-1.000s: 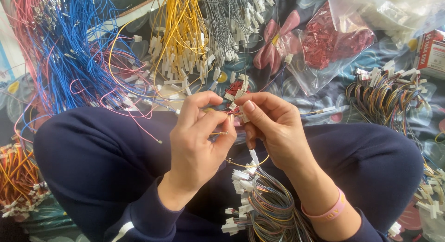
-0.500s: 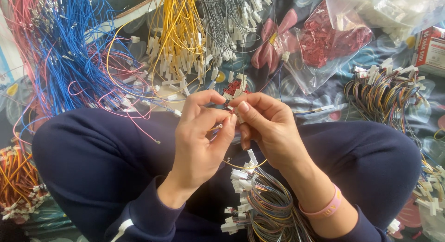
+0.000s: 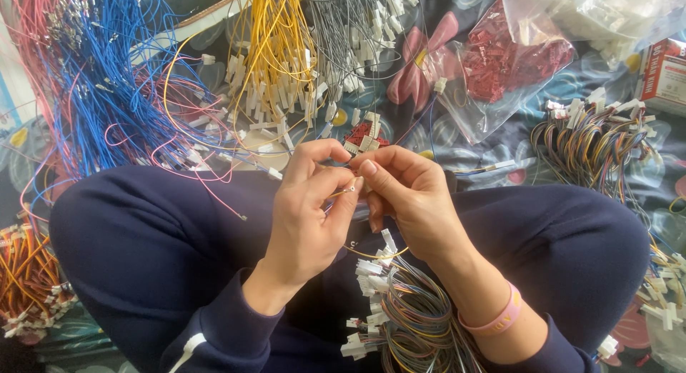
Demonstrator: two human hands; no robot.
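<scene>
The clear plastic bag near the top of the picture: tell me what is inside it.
The clear plastic bag holds a heap of small red connector pieces, seen through the film. Glare and folds hide their number and shape. A second, paler bag overlaps its upper right corner and covers that part.

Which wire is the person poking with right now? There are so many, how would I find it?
Start at the two hands meeting over the dark blue lap. The left hand pinches a thin yellow wire whose metal tip points at the right hand. It loops alone under the hands, while the other yellow wires lie heaped far above with white plugs on them.
</scene>
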